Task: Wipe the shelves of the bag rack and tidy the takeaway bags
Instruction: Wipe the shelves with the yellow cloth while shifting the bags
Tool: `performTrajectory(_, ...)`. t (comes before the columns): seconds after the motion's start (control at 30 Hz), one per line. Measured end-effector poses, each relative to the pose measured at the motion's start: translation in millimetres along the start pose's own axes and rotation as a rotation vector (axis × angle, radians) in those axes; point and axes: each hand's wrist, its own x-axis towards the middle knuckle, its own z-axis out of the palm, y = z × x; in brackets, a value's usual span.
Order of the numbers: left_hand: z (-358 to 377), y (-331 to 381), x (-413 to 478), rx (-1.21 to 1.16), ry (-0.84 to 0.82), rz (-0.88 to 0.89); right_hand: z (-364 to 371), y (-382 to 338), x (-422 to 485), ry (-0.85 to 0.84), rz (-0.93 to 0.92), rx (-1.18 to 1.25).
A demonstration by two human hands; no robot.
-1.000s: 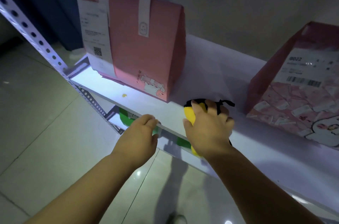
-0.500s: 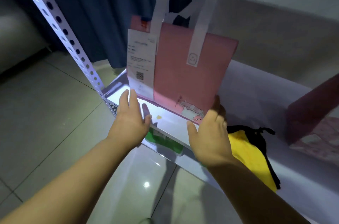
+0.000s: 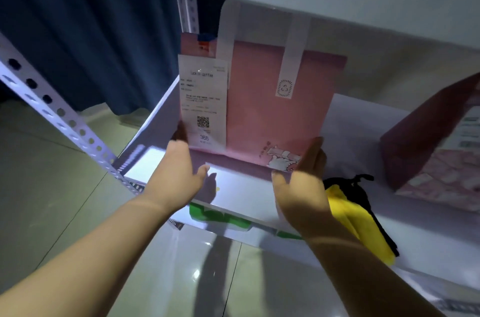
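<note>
We grip the pink paper takeaway bag [image 3: 272, 108] between left hand [image 3: 176, 173] and right hand [image 3: 304, 184], palms flat on its sides; yellow-and-black cleaning cloth [image 3: 358, 220] at 4 o'clock.

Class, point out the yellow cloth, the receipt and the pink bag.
yellow cloth [image 3: 355, 223]: head view, middle of its yellow fold.
receipt [image 3: 204, 98]: head view, printed centre.
pink bag [image 3: 265, 119]: head view, plain front panel.

pink takeaway bag [image 3: 272, 108] upright on the white shelf [image 3: 241, 194], receipt on front; yellow cloth [image 3: 358, 223] lying beside it, second pink bag [image 3: 436, 155] tilted far right
</note>
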Motion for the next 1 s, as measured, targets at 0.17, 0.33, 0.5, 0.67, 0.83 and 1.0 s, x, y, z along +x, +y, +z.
performTrajectory(0.17, 14, 21, 15, 0.16, -0.106, 0.102, -16, 20, 24, 0.029, 0.071, 0.007)
performTrajectory(0.33, 21, 28, 17, 0.107, -0.126, 0.177, -29, 35, 31, 0.062, 0.049, -0.018)
performTrajectory(0.5, 24, 29, 1, 0.029, -0.009, 0.138, -34, 51, 8, 0.097, 0.04, -0.09)
performTrajectory(0.67, 31, 19, -27, 0.098, -0.008, 0.136, -34, 90, -29, -0.04, 0.003, -0.507)
performTrajectory(0.83, 44, 9, -57, 0.1, -0.042, 0.139, -33, 113, -58, -0.092, 0.063, -0.525)
performTrajectory(1.0, 56, 10, -91, 0.124, -0.047, 0.197, -22, 108, -67, -0.01, 0.066, -0.344)
